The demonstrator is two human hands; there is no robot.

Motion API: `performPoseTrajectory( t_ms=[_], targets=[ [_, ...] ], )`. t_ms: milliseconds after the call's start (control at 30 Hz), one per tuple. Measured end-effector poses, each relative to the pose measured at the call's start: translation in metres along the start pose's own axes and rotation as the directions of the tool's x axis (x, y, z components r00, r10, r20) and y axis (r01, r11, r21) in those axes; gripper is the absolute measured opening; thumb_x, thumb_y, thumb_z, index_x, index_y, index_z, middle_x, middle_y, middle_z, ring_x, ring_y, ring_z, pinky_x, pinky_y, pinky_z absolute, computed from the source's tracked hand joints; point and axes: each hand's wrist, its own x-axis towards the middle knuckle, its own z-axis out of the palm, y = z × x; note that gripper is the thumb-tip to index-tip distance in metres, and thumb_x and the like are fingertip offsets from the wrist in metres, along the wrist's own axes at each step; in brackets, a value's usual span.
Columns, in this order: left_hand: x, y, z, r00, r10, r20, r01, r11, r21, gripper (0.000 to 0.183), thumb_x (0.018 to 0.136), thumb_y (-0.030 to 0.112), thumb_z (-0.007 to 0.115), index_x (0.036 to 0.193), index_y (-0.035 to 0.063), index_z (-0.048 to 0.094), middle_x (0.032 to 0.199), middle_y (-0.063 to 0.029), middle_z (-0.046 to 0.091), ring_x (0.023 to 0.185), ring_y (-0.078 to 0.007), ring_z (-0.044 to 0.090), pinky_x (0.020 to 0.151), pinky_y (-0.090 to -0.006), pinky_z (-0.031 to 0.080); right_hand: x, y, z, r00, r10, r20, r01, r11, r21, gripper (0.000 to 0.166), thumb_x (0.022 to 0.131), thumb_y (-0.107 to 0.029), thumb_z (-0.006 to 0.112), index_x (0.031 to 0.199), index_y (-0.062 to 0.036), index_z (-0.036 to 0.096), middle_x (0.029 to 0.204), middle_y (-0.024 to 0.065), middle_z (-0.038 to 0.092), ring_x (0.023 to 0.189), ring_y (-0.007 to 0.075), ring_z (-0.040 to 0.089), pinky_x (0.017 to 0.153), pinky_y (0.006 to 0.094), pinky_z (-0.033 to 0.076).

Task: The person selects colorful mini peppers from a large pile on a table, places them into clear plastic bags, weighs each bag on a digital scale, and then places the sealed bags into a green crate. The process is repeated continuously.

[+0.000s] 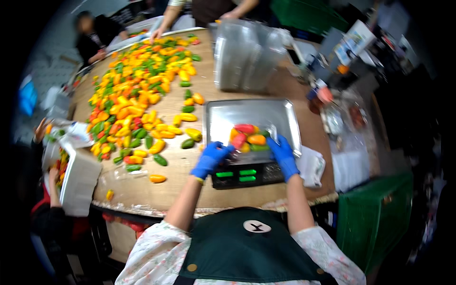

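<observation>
A clear plastic pack of mini peppers (249, 138), in red, orange, yellow and green, rests on the steel pan (245, 110) of a digital weighing scale. My left hand (213, 156), in a blue glove, grips the pack's left edge. At its right edge, my right hand (283, 153), gloved the same way, takes hold with the fingers near a shiny fold of plastic. Motion blur hides the exact fingertip contact. Green digits glow on the scale's black display panel (249, 175), which faces me between my forearms.
Loose mini peppers (131, 103) spread over the wooden table's left side. Clear plastic containers (245, 55) stand stacked behind the scale. A white foam box (80, 178) is at left, a green crate (374, 217) at right. Another person's hand (156, 35) reaches among the far peppers.
</observation>
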Motion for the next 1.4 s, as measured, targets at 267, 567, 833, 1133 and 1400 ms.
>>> performPoseTrajectory(
  t_ms=[267, 567, 833, 1133, 1400],
  targets=[
    [0.034, 0.007, -0.032, 0.999, -0.030, 0.031, 0.016, 0.918, 0.397, 0.051, 0.076, 0.052, 0.062, 0.091, 0.0026, 0.062, 0.066, -0.0050, 0.058, 0.057, -0.0096, 0.052, 0.054, -0.0236, 0.045, 0.015, -0.016, -0.017, 0.973, -0.128, 0.190, 0.109, 0.988, 0.107, 0.055, 0.080, -0.041, 0.062, 0.117, -0.0003, 0.051, 0.098, 0.0093, 0.060, 0.085, 0.0171, 0.056, 0.073, 0.0269, 0.046],
    [0.069, 0.006, -0.025, 0.971, 0.227, 0.073, -0.211, 0.962, -0.175, 0.031, 0.081, 0.034, 0.063, 0.087, 0.0047, 0.058, 0.067, 0.0010, 0.053, 0.059, -0.0073, 0.048, 0.053, -0.0207, 0.039, 0.009, -0.024, -0.007, 0.981, -0.088, 0.174, 0.017, 0.928, 0.373, 0.055, 0.080, -0.033, 0.064, 0.123, -0.0026, 0.046, 0.110, 0.0086, 0.055, 0.099, 0.0151, 0.052, 0.084, 0.0287, 0.043],
    [-0.019, 0.085, 0.069, 0.878, 0.420, 0.229, -0.288, 0.846, -0.448, 0.026, 0.089, 0.022, 0.052, 0.107, 0.0026, 0.051, 0.084, -0.0007, 0.053, 0.068, -0.0072, 0.050, 0.058, -0.0196, 0.040, -0.121, -0.031, -0.124, 0.933, -0.338, -0.123, 0.326, 0.650, 0.686, 0.074, 0.079, -0.014, 0.064, 0.139, -0.0050, 0.021, 0.134, 0.0112, 0.034, 0.119, 0.0190, 0.038, 0.096, 0.0278, 0.037],
    [-0.041, 0.095, 0.131, 0.749, 0.510, 0.424, -0.437, 0.860, -0.263, 0.025, 0.087, 0.011, 0.053, 0.110, 0.0000, 0.051, 0.089, -0.0098, 0.057, 0.073, -0.0155, 0.055, 0.063, -0.0238, 0.045, -0.300, 0.037, -0.462, 0.595, -0.009, -0.803, 0.505, 0.782, 0.365, 0.055, 0.080, -0.021, 0.062, 0.128, -0.0065, 0.040, 0.112, 0.0090, 0.054, 0.099, 0.0177, 0.055, 0.079, 0.0291, 0.050],
    [-0.024, 0.012, 0.099, 0.838, 0.203, 0.507, -0.060, 0.957, -0.284, 0.032, 0.088, 0.017, 0.052, 0.117, 0.0029, 0.052, 0.107, -0.0079, 0.057, 0.095, -0.0167, 0.056, 0.080, -0.0252, 0.046, -0.378, 0.203, -0.533, 0.402, 0.576, -0.712, -0.156, 0.809, 0.566, 0.060, 0.074, -0.034, 0.066, 0.124, -0.0074, 0.046, 0.105, 0.0133, 0.058, 0.087, 0.0205, 0.058, 0.080, 0.0322, 0.046]
  ],
)
